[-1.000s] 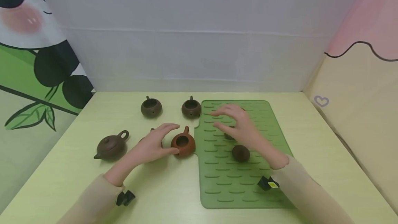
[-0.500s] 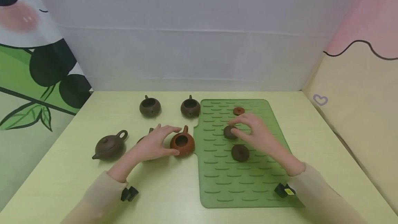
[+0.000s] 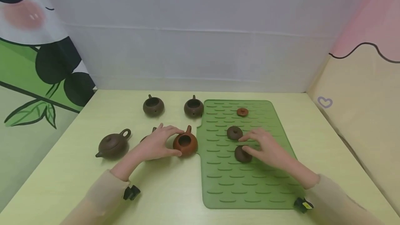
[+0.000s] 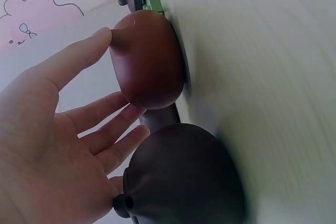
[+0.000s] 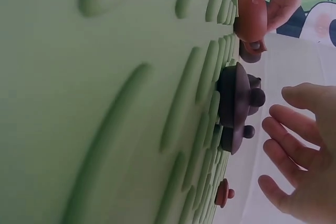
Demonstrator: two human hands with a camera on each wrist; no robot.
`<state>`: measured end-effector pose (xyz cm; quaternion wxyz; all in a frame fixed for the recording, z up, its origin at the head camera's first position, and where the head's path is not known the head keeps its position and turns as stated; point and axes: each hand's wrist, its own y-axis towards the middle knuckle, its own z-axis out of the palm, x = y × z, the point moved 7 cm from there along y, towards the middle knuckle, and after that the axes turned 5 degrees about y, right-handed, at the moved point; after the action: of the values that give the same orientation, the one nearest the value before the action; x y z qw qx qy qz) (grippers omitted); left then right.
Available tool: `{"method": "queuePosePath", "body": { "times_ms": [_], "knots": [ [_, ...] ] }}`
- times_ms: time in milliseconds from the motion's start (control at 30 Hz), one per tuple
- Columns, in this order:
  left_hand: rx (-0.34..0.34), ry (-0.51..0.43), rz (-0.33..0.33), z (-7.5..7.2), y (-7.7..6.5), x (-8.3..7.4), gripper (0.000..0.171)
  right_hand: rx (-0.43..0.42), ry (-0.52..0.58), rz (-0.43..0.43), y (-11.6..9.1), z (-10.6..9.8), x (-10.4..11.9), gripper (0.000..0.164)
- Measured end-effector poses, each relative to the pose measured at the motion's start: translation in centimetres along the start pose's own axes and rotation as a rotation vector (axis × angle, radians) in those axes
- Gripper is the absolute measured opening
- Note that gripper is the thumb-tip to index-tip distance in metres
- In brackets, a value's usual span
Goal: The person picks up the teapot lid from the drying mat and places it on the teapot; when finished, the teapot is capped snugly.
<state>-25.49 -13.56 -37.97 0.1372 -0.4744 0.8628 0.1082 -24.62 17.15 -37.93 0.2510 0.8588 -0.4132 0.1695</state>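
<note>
My left hand (image 3: 157, 143) spans a reddish-brown teapot (image 3: 190, 148) without a lid, its thumb at the spout and its fingers at the far side. In the left wrist view, the thumb tip meets that teapot's spout (image 4: 121, 36). Partly hidden behind this hand is a dark teapot (image 4: 184, 171). My right hand (image 3: 265, 148) hovers over the green mat, thumb and fingers parted around the nearest dark lid (image 3: 242, 155). The right wrist view shows a gap between the fingertips and that lid's knob (image 5: 257, 97). A second dark lid (image 3: 234, 133) lies just beyond.
The green mat (image 3: 225, 183) covers the right half of the table and also bears a small reddish lid (image 3: 242, 112). Two dark open teapots (image 3: 153, 107) stand at the back. A lidded dark teapot (image 3: 113, 147) is at the left. A white curtain (image 3: 200, 51) closes the rear.
My right hand has come down and toward me, passing the middle dark lid to reach the nearest one. The left hand stays at the reddish-brown teapot.
</note>
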Motion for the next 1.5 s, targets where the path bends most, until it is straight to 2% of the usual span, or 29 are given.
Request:
{"method": "queuePosePath", "body": {
  "times_ms": [233,533,800,1133,1333,1500],
  "knots": [
    [0.016,-0.006,-0.016,0.0,0.0,0.0,0.065,-0.015,-0.004,-0.008,0.1,-0.3,-1.1,0.021],
    [0.019,0.008,0.001,-0.2,0.2,-0.2,0.065,-0.027,-0.004,-0.014,1.0,-1.3,-2.2,0.02],
    [0.013,0.027,0.005,-0.3,0.2,-0.4,0.065,-0.02,-0.004,-0.029,2.8,-2.2,-3.7,0.026],
    [0.008,0.05,-0.005,-0.1,0.1,-0.5,0.065,-0.092,0.068,-0.098,6.2,-2.2,-7.6,0.032],
    [0.0,0.043,-0.005,-0.1,0.1,-0.5,0.064,-0.053,0.098,-0.007,8.3,-1.6,-10.5,0.034],
    [-0.003,0.031,-0.003,0.0,0.1,-0.4,0.064,0.008,0.074,0.097,9.6,-1.0,-11.7,0.032]
  ]
}}
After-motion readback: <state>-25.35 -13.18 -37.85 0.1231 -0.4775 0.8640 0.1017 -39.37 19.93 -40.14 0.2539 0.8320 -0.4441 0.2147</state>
